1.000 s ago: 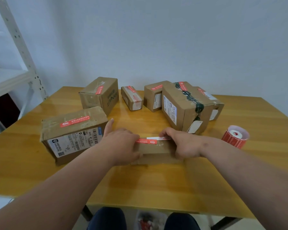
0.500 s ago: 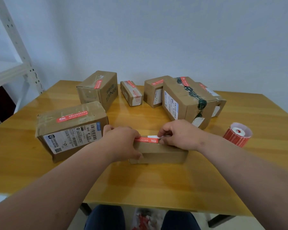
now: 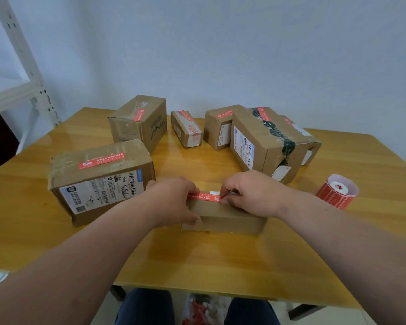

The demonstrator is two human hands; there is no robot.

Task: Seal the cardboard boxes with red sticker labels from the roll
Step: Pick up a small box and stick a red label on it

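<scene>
A small flat cardboard box (image 3: pixel 223 220) lies on the wooden table (image 3: pixel 197 254) in front of me. A red sticker label (image 3: pixel 204 197) runs along its top, with a white scrap just behind it. My left hand (image 3: pixel 171 200) grips the box's left end, thumb on the front face, and covers the label's left end. My right hand (image 3: pixel 251 193) rests on the box's right part, its curled fingertips pinching the label's right end. The roll of red labels (image 3: pixel 336 192) stands on the table to the right, apart from both hands.
Several cardboard boxes with red labels on top surround the work spot: a large one (image 3: pixel 99 179) at the left, a tall one (image 3: pixel 138 123) behind it, a small one (image 3: pixel 185 127) and a dark-taped one (image 3: pixel 265 141) at the back right. A white shelf frame (image 3: pixel 21 66) stands left.
My right hand slid left along the box top, from its right end to the label's right end. My left hand stays on the left end of the box.
</scene>
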